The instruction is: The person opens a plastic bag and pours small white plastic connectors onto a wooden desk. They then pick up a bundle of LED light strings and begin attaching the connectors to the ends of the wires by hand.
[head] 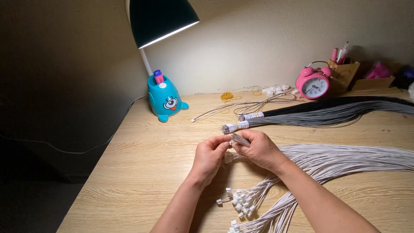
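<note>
On the pale wooden desk [142, 172], the turquoise bear-faced lamp base [165, 100] stands far left under its dark shade, and to its right the left hand [210, 156] pinches the tip of a small bundle of thin grey wires [239, 140], while the right hand [258, 149] is clenched around that same bundle, whose long axis runs from upper left to lower right, the free ends pointing up-left. Beneath and rightward, long white wires with small white plastic connectors [242, 203] fan across the desk, touching the right forearm; behind the hands lie taped grey and black wire bundles [310, 115], with a round pink alarm clock [313, 84] by the wall
</note>
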